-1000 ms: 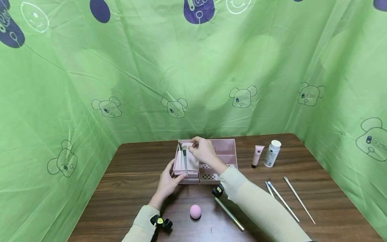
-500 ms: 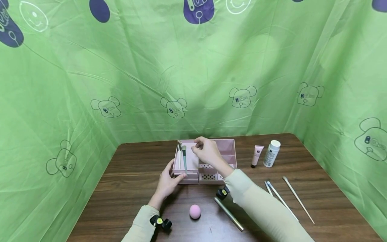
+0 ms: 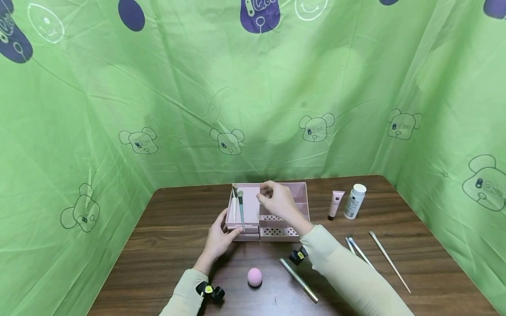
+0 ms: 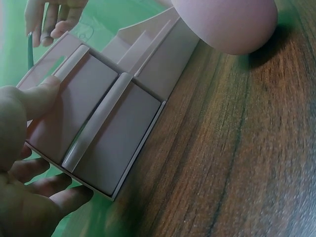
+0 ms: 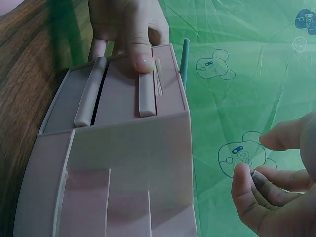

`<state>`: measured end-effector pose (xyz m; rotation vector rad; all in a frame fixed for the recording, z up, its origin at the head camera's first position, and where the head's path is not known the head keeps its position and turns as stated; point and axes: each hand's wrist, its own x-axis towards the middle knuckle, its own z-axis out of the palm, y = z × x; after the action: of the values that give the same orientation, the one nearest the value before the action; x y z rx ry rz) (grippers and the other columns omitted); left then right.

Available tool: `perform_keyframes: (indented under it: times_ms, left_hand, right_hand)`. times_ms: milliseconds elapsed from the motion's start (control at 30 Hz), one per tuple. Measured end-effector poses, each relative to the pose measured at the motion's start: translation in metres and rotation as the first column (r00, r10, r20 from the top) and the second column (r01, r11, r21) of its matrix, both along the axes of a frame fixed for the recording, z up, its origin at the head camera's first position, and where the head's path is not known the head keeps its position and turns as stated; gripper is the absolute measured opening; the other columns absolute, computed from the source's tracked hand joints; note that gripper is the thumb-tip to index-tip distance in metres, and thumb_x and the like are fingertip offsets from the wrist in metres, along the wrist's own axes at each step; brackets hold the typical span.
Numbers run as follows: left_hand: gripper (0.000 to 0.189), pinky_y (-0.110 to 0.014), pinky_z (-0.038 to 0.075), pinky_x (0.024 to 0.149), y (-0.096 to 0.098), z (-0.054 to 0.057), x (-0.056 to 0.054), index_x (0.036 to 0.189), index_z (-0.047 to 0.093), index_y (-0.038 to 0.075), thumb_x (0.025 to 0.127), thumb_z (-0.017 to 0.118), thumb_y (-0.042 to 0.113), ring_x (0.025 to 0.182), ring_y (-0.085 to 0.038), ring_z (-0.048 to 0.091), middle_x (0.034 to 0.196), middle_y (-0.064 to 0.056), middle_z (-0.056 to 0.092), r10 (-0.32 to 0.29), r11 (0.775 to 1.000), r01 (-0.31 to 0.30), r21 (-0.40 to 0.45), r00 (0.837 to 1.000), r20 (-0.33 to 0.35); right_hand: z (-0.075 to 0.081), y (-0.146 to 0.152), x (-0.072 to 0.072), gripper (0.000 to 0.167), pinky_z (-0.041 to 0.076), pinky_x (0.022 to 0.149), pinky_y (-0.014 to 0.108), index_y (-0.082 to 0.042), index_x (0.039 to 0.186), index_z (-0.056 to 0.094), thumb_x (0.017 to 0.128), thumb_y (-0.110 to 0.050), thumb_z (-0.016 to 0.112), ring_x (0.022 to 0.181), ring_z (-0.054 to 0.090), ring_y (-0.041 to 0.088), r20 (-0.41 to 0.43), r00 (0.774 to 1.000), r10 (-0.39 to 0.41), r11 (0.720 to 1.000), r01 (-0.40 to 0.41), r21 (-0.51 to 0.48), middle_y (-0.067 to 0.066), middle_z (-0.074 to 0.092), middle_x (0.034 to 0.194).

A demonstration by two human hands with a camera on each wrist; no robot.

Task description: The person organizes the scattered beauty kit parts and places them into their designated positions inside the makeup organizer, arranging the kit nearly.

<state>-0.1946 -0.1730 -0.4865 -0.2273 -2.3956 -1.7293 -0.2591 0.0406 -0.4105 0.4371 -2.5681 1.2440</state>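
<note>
A pink makeup organizer (image 3: 253, 206) stands on the table, with two drawers (image 4: 106, 128) on its left front and open compartments on its right. My left hand (image 3: 219, 237) grips its left front corner; in the left wrist view the thumb (image 4: 44, 94) lies at the upper drawer's handle and the other fingers reach round the side. A green makeup brush (image 3: 241, 210) and a white-handled brush (image 3: 234, 208) lie in the organizer's top left tray. Above the organizer's middle hovers my right hand (image 3: 278, 199), fingers loosely bent, thumb apart from them, holding nothing visible.
A pink makeup sponge (image 3: 254, 277) and a metallic green tube (image 3: 298, 280) lie in front. Right of my forearm are several slim brushes, including one pale brush (image 3: 389, 261). A pink squeeze tube (image 3: 336, 205) and a white bottle (image 3: 355, 202) stand at the back right.
My right hand has drawn to the right, away from the brushes in the top tray, and its forearm has shifted with it. The left hand stays on the organizer.
</note>
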Motion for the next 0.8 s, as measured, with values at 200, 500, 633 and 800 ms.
perform_keyframes:
  times_ms: [200,500,633,800]
  left_hand:
    - [0.08,-0.046,0.043,0.107,0.0,0.0,0.0,0.146,0.036,-0.004,0.079,0.08,0.006,0.13,-0.041,0.048,0.142,-0.029,0.047,-0.005,1.0,0.005,0.009,1.0,0.001]
    - [0.079,-0.047,0.044,0.106,-0.001,-0.003,-0.002,0.145,0.038,-0.004,0.079,0.08,0.005,0.128,-0.041,0.049,0.139,-0.029,0.05,-0.003,1.0,0.003,0.018,1.0,-0.016]
    - [0.078,-0.046,0.042,0.107,0.0,-0.004,-0.002,0.145,0.039,-0.004,0.079,0.08,0.006,0.128,-0.041,0.049,0.139,-0.029,0.05,0.001,1.0,-0.001,0.004,1.0,-0.024]
    - [0.078,-0.047,0.042,0.108,0.0,-0.004,-0.002,0.144,0.038,-0.005,0.079,0.08,0.006,0.129,-0.04,0.049,0.139,-0.029,0.05,-0.002,1.0,0.002,0.002,1.0,-0.019]
  right_hand:
    - [-0.001,0.013,0.005,0.029,0.056,0.071,0.027,-0.012,0.11,0.069,0.084,-0.023,0.071,0.076,0.065,0.01,0.014,1.0,-0.001,1.0,0.001,0.004,-0.001,0.072,0.091]
    - [-0.008,0.034,0.009,0.027,0.055,0.07,0.029,-0.013,0.107,0.07,0.083,-0.023,0.073,0.074,0.065,0.009,-0.018,0.999,-0.032,0.999,0.032,0.029,-0.003,0.073,0.089]
    - [-0.012,0.042,0.011,0.028,0.056,0.071,0.029,-0.011,0.107,0.069,0.082,-0.021,0.074,0.074,0.065,0.011,-0.025,0.999,-0.033,0.999,0.033,0.026,-0.002,0.073,0.088]
    - [-0.015,0.051,0.013,0.027,0.056,0.07,0.027,-0.01,0.107,0.069,0.082,-0.02,0.074,0.074,0.065,0.011,-0.014,0.999,-0.034,0.999,0.035,0.023,-0.001,0.072,0.088]
